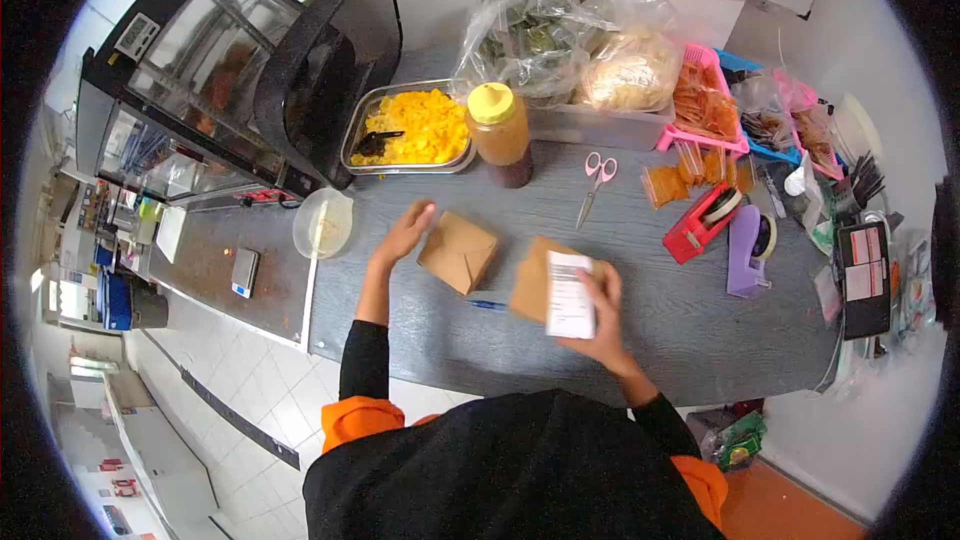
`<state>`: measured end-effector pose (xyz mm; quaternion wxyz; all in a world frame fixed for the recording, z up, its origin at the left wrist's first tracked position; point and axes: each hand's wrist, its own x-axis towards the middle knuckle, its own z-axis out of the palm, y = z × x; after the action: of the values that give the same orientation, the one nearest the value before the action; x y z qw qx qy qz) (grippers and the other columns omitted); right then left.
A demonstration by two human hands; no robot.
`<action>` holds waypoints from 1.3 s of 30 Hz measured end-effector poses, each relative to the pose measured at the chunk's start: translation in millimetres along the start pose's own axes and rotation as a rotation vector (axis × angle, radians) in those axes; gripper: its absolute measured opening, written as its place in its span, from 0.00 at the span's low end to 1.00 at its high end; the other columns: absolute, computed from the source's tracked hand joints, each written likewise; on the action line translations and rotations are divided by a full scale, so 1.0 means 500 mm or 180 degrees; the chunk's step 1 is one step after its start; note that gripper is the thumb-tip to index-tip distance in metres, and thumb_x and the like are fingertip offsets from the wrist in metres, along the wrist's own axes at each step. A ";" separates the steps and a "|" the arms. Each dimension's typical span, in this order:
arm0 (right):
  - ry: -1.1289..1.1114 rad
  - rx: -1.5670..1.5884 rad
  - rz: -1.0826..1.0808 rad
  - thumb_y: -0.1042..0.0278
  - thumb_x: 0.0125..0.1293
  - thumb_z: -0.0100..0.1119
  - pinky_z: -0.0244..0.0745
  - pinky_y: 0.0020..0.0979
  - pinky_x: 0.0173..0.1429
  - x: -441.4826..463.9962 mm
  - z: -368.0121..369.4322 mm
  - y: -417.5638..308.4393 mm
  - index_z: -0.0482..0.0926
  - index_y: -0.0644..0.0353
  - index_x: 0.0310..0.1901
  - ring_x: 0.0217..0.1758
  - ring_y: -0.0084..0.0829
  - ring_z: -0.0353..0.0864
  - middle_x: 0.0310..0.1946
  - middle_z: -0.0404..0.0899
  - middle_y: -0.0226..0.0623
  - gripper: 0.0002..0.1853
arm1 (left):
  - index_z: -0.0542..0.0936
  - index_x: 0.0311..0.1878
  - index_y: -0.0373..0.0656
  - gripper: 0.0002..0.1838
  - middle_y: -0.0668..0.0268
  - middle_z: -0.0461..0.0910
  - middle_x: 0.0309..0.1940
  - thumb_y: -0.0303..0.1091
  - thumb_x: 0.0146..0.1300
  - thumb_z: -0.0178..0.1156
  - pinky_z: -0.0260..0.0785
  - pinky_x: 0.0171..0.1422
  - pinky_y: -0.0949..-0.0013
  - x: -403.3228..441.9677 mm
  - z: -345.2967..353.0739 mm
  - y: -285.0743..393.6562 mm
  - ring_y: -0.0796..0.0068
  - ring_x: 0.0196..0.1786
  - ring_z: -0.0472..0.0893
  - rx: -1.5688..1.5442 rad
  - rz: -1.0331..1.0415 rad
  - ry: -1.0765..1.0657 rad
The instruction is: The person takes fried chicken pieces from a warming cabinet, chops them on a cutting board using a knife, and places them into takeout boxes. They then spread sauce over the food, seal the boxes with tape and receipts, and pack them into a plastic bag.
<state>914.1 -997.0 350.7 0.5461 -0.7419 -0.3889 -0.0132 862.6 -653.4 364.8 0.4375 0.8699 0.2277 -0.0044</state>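
Note:
My right hand (602,315) is closed around a brown cardboard food box (528,285) and a white printed receipt (570,295), which lies against the box under my thumb. A second brown cardboard box (459,252), its flaps folded shut, sits on the grey table to the left. Beside that box my left hand (406,232) is held with its fingers stretched out and nothing in it. Between the two boxes, nearer to me, lies a blue pen (487,305).
Behind the boxes stand a metal tray (410,169) of chopped yellow food and a yellow-capped sauce bottle (500,135). Scissors (596,185), a red tape dispenser (700,224) and a purple one (743,255) lie rightward. A plastic bowl (323,223) sits left, near a display warmer (205,70).

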 end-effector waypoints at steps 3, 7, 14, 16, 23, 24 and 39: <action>-0.0057 0.0325 -0.0224 0.59 0.28 0.71 0.51 0.40 0.59 0.088 0.130 -0.063 0.61 0.58 0.56 0.57 0.46 0.54 0.51 0.54 0.48 0.47 | 0.55 0.60 0.46 0.42 0.62 0.59 0.57 0.70 0.52 0.26 0.57 0.58 0.63 -0.058 -0.002 -0.026 0.67 0.57 0.63 -0.1279 -0.0964 -0.0950; -0.0033 0.0558 0.0196 0.66 0.29 0.69 0.45 0.46 0.62 0.115 0.272 -0.059 0.55 0.51 0.59 0.62 0.57 0.43 0.56 0.43 0.60 0.49 | 0.55 0.60 0.45 0.43 0.60 0.62 0.55 0.70 0.51 0.29 0.60 0.55 0.57 -0.085 0.020 -0.055 0.66 0.57 0.64 -0.2707 -0.0734 -0.0991; 0.0527 0.0471 -0.0036 0.69 0.34 0.67 0.49 0.39 0.61 0.035 0.103 -0.010 0.54 0.58 0.58 0.59 0.46 0.52 0.55 0.54 0.49 0.45 | 0.57 0.59 0.42 0.40 0.61 0.67 0.51 0.66 0.53 0.39 0.62 0.53 0.58 -0.104 0.162 0.078 0.63 0.51 0.69 -0.2448 -0.0813 -0.1671; 0.0533 0.0602 0.0117 0.68 0.36 0.67 0.48 0.36 0.62 -0.026 -0.024 -0.008 0.53 0.62 0.58 0.60 0.40 0.54 0.55 0.57 0.45 0.45 | 0.56 0.59 0.42 0.37 0.65 0.65 0.52 0.59 0.53 0.47 0.59 0.52 0.67 -0.105 0.260 0.091 0.73 0.52 0.66 -0.2052 -0.0663 -0.2331; 0.1441 0.0277 0.0891 0.63 0.35 0.69 0.42 0.36 0.65 -0.308 -0.333 0.050 0.48 0.62 0.60 0.64 0.37 0.48 0.61 0.48 0.44 0.51 | 0.44 0.61 0.40 0.36 0.59 0.58 0.55 0.48 0.58 0.47 0.57 0.51 0.69 -0.218 0.681 0.314 0.68 0.52 0.61 -0.2170 0.0145 -0.3189; 0.1474 0.0243 0.0894 0.63 0.35 0.69 0.42 0.36 0.65 -0.319 -0.371 0.059 0.48 0.62 0.60 0.64 0.37 0.48 0.61 0.48 0.44 0.51 | 0.41 0.61 0.40 0.37 0.58 0.57 0.55 0.48 0.58 0.47 0.57 0.51 0.68 -0.237 0.700 0.403 0.66 0.53 0.60 -0.2363 0.0045 -0.3039; 0.3566 -0.3188 0.1578 0.80 0.53 0.47 0.65 0.30 0.38 -0.613 -1.177 0.327 0.69 0.66 0.31 0.32 0.34 0.71 0.28 0.70 0.41 0.03 | 0.48 0.62 0.44 0.35 0.56 0.53 0.59 0.42 0.55 0.53 0.53 0.56 0.57 -0.168 0.980 0.737 0.59 0.61 0.54 -0.1253 0.1341 0.0413</action>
<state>1035.5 -1669.1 320.8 0.2487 -0.8474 0.1728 -0.4361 1028.3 -1249.4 359.8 0.5737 0.7948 0.0662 0.1864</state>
